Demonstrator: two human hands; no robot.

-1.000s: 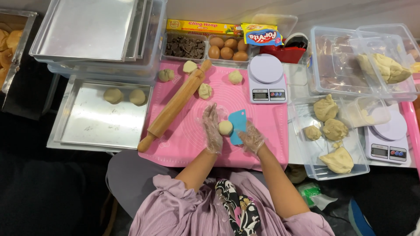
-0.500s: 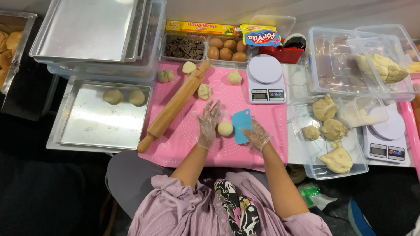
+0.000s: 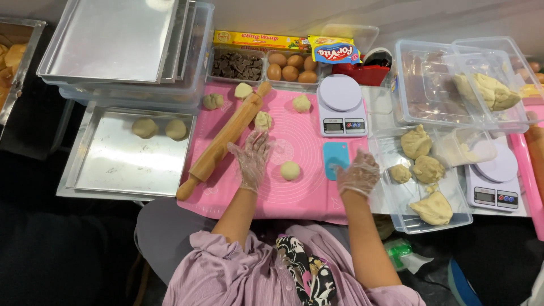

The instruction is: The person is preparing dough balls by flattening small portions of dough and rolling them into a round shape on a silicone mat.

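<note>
Left hand [image 3: 251,160] flat, fingers spread, beside dough ball [image 3: 290,170] on pink mat [image 3: 294,141]. Right hand [image 3: 357,173] loosely curled, empty, touching blue scraper [image 3: 335,158]. 0.5 s ago both hands flanked the ball closer.

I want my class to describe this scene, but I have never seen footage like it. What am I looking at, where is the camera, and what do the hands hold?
There is no machine: a seated person works with two gloved hands, filmed by a camera on their own head, looking down. On the pink mat lie a wooden rolling pin, a blue scraper and small dough balls. The left hand is spread open beside one dough ball, apart from it. The right hand rests at the scraper's edge. Neither holds anything. A metal tray with two dough balls lies to the left; a white scale stands behind the mat; a clear tub of dough lumps lies to the right.
</note>
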